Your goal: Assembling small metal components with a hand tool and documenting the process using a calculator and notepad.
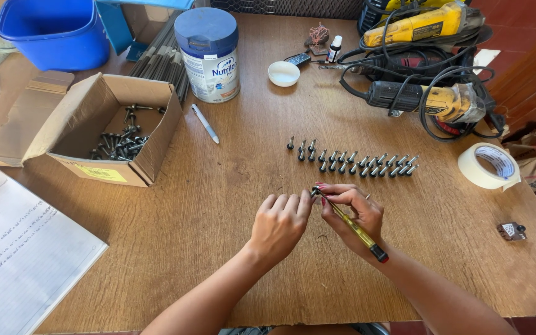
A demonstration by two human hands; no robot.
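where the two hands met over the wooden table (218, 205), a small dark screw (315, 191) sat pinched at the fingertips, near the middle of the tabletop and just below a row of like pieces. the left hand (278, 224) was curled, its fingers closed toward the screw's head, though whether they gripped it or merely steadied it i could not tell. the right hand (352, 214) was clenched around a screwdriver (355, 231), a slim tool with a clear yellow handle and a black cap at its end, lying slantwise across the palm with its tip pointing up and left at the screw. the screw looked short, dark grey and round-headed; finer detail was too small to make out.

just beyond the hands stood the row of screws (358, 162), most in a tight double line, a few set slightly apart at the left end. to the left lay an open cardboard box (156, 133) with a loose heap of dark bolts inside. a grey pen (205, 123) lay between the box and a tin (208, 59) with a blue lid. a small white bowl (283, 73) sat beside the tin. power tools (423, 56) with tangled black cords crowded the far right corner, and a tape roll (488, 165) rested near the right edge. a written notebook (20, 248) lay at the near left.
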